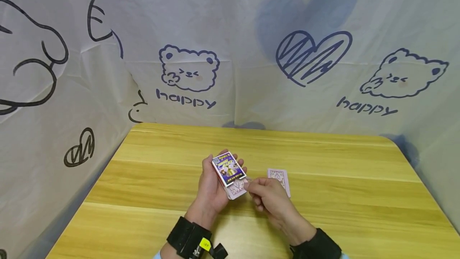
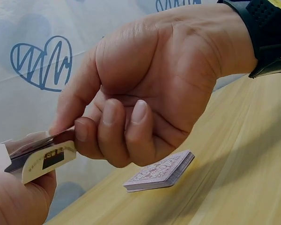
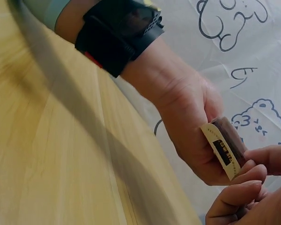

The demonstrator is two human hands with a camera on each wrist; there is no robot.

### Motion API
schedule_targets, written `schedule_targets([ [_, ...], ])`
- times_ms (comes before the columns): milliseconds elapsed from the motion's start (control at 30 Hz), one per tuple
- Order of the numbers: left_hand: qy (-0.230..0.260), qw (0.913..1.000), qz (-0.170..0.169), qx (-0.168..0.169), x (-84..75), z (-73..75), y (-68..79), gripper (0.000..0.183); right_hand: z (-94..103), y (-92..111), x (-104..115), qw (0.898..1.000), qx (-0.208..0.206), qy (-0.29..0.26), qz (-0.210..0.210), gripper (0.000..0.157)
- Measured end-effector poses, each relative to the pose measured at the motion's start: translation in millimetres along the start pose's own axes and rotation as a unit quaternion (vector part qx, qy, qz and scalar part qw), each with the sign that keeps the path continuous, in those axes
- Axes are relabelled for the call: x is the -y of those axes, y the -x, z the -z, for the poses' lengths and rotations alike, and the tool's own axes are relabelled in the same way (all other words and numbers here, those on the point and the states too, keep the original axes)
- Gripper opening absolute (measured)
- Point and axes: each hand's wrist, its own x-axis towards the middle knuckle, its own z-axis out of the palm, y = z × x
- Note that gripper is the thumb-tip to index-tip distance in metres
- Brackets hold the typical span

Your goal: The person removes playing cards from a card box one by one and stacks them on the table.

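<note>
My left hand (image 1: 212,189) holds a playing card box (image 1: 229,168) with a purple and yellow picture, its open end turned towards me. A patterned card back (image 1: 236,189) sticks out of that end. Thumb and index finger of my right hand (image 1: 267,198) pinch the protruding cards at their right corner; how many is hidden. The left wrist view shows the box's pale flap (image 2: 50,160) folded out below the pinching fingers. To the right of my right hand, a stack of playing cards (image 1: 278,176) lies face down on the table.
The wooden table (image 1: 161,171) has a back edge against a white cloth (image 1: 248,91) with drawn bears and hearts. Another cloth wall (image 1: 90,103) closes the left side. Each wrist wears a black band (image 1: 188,235).
</note>
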Motion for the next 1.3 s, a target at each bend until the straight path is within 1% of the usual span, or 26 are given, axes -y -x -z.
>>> schedule_targets([
  [100,-0.001,1.0,0.001,-0.002,0.4,0.6,-0.6,0.051,0.3,-1,0,1.0,0.012,-0.022,0.003,0.012],
  [233,0.0,1.0,0.005,-0.006,0.6,1.7,-1.9,0.051,1.0,-1,0,0.999,0.023,-0.035,0.002,0.015],
  [367,0.002,1.0,0.004,-0.007,0.2,2.4,-3.0,0.052,1.9,-1,1,1.0,0.024,-0.02,-0.004,0.009],
  [400,0.002,1.0,0.005,-0.007,0.0,2.5,-3.1,0.052,2.1,0,1,1.0,0.022,-0.013,-0.004,0.01],
  [567,-0.002,0.9998,0.017,-0.007,-0.8,2.0,-2.7,0.052,3.0,0,1,0.999,-0.009,0.03,0.004,0.028],
  [600,-0.005,0.9998,0.018,-0.008,-1.0,1.8,-2.6,0.052,3.3,0,1,0.999,-0.015,0.038,0.005,0.029],
  [667,-0.009,0.9998,0.018,-0.008,-1.7,1.5,-2.4,0.053,4.2,-1,1,0.999,-0.016,0.047,0.007,0.027],
  [833,-0.015,0.9998,0.013,-0.009,-3.5,1.5,-2.8,0.051,7.6,-2,1,0.997,0.012,0.075,0.007,0.019],
  [900,-0.014,0.9998,0.016,-0.007,-4.0,1.5,-3.0,0.05,8.8,-3,1,0.996,0.021,0.083,0.006,0.02],
  [1067,-0.014,0.9996,0.023,-0.006,-4.5,2.2,-3.6,0.051,11.3,-4,1,0.995,0.028,0.097,0.008,0.026],
  [1200,-0.014,0.9992,0.018,-0.033,-5.6,6.3,-5.4,0.057,16.2,-3,0,0.993,0.05,0.104,0.011,0.023],
  [1300,-0.005,0.9981,0.016,-0.059,-6.8,11.3,-7.2,0.064,22.1,-1,2,0.993,0.077,0.088,0.01,0.018],
])
